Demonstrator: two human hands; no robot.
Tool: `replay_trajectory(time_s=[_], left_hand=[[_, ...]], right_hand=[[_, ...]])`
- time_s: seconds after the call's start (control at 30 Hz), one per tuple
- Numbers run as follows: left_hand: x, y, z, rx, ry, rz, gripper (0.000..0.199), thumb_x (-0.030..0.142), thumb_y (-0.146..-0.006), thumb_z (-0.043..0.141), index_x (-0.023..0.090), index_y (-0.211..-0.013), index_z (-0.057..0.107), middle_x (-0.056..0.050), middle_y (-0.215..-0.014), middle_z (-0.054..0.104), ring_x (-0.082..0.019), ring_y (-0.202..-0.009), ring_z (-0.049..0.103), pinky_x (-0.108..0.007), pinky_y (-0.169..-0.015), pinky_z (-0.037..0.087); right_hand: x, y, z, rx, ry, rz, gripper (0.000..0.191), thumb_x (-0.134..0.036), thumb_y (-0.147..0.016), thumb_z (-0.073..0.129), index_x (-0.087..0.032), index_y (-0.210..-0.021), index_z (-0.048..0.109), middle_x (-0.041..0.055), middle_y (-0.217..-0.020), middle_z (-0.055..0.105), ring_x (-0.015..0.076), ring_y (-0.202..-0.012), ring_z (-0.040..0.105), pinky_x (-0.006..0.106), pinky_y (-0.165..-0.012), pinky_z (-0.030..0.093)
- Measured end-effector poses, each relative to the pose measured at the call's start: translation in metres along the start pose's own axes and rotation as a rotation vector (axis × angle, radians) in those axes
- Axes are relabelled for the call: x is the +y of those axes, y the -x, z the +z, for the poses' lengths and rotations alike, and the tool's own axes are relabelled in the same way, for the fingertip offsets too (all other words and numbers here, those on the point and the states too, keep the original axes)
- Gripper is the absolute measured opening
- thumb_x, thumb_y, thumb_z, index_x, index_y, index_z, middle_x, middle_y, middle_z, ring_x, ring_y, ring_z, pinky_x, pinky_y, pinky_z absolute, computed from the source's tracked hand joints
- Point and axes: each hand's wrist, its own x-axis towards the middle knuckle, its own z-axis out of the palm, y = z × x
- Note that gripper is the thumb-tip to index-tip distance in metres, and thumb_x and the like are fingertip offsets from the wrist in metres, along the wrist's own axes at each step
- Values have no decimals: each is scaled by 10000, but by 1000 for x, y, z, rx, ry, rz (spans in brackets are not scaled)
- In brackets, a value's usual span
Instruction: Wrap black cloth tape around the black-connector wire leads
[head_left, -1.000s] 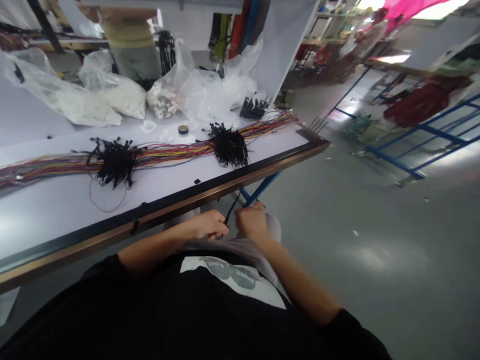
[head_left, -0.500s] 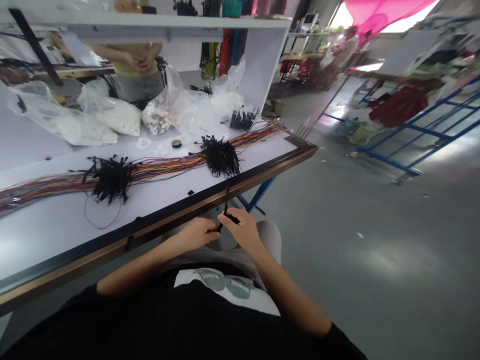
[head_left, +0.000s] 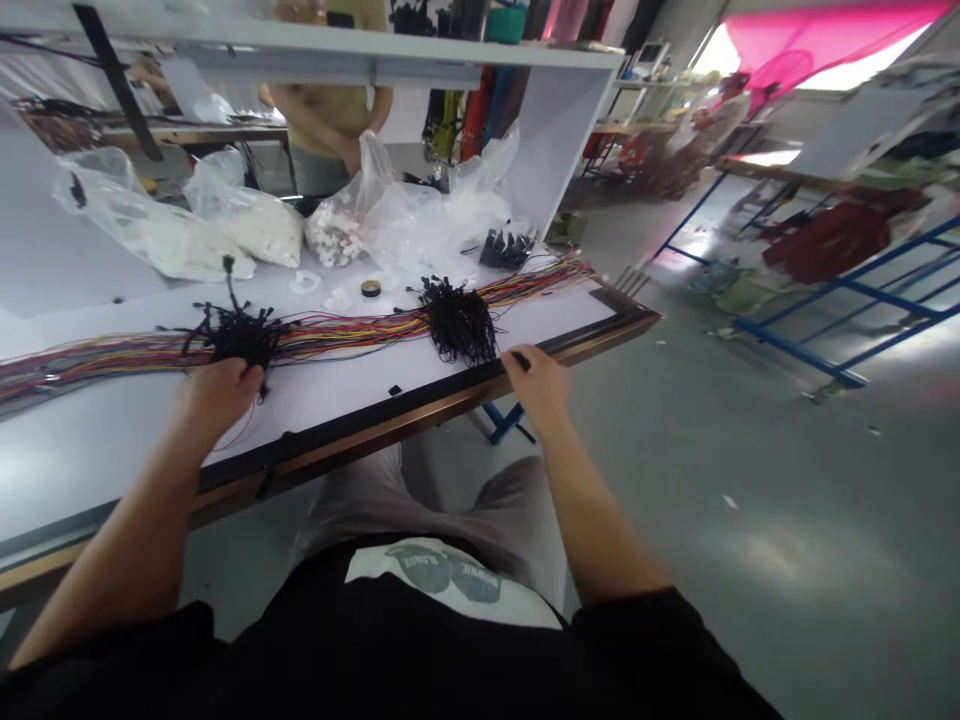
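My left hand (head_left: 219, 402) is closed at the lower edge of the left black cable cluster (head_left: 244, 335), its fingers pinching some of the black leads. At the table's front edge, beside the right black cable cluster (head_left: 457, 320), is my right hand (head_left: 536, 380). Its fingers are closed around a small black piece (head_left: 520, 360), mostly covered by the hand. Long red, yellow and blue wires (head_left: 345, 333) run across the white table (head_left: 337, 390) through both clusters.
Clear plastic bags of white parts (head_left: 266, 225) stand along the back under a shelf (head_left: 315, 45). A roll of tape (head_left: 370, 288) lies before them. Behind the shelf stands a person (head_left: 326, 130). Blue metal frames (head_left: 810, 350) are at the right.
My hands have parted from above my lap. The left has moved onto the left cluster, the right up to the table edge by the right cluster. The person behind has lowered their hands.
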Motion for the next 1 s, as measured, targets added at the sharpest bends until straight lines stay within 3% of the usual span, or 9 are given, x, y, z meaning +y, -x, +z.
replay_trajectory(time_s=[0.1, 0.2, 0.3, 0.43, 0.6, 0.83, 1.0], left_hand=[[-25, -23, 4, -51, -81, -33, 384, 382, -897, 303, 153, -828, 603, -103, -969, 690, -210, -862, 604, -222, -607, 316], [-28, -27, 7, -90, -85, -90, 493, 516, -879, 304, 135, -917, 615, -159, -1069, 681, -258, -922, 613, -238, -596, 330], [-25, -20, 3, -24, -30, -159, 571, 581, -860, 300, 142, -1103, 572, -161, -1105, 676, -259, -902, 622, -253, -602, 345], [-21, -8, -7, 43, 19, -178, 473, 564, -866, 323, 232, -1113, 553, -67, -1046, 699, -216, -847, 603, -238, -604, 335], [-8, 0, -15, 54, 111, -109, 372, 482, -854, 380, 218, -1011, 590, -48, -951, 693, -197, -808, 579, -231, -606, 326], [3, 11, -17, 123, 240, -75, 291, 420, -835, 421, 222, -938, 607, -24, -910, 701, -209, -840, 586, -249, -633, 326], [25, 17, -14, 167, 363, 18, 307, 404, -832, 431, 211, -961, 632, -41, -916, 708, -218, -868, 608, -260, -660, 357]], right_hand=[[0, -47, 9, -68, 272, 68, 361, -397, -893, 391, -235, -1041, 678, 106, -1027, 719, 264, -983, 635, 409, -866, 375], [-6, -80, 20, -159, 339, 137, 373, -448, -866, 435, -217, -1011, 690, 122, -1069, 704, 286, -1022, 624, 440, -889, 360], [-8, -96, 26, -206, 334, 164, 302, -371, -839, 483, -230, -1004, 693, 111, -1092, 698, 268, -1028, 628, 414, -867, 384], [-7, -101, 27, -224, 342, 184, 335, -379, -826, 497, -199, -1044, 678, 143, -1132, 680, 282, -1064, 616, 420, -877, 388], [-8, -105, 32, -226, 334, 190, 289, -241, -749, 595, -150, -1007, 686, 174, -1100, 683, 297, -1098, 602, 459, -948, 346], [8, -106, 24, -137, 82, 251, 215, -338, -717, 601, -172, -809, 702, 115, -868, 713, 269, -872, 660, 342, -700, 451], [1, -103, 25, -1, -196, 124, 217, -357, -729, 562, -180, -788, 671, 49, -781, 669, 222, -818, 616, 314, -684, 434]])
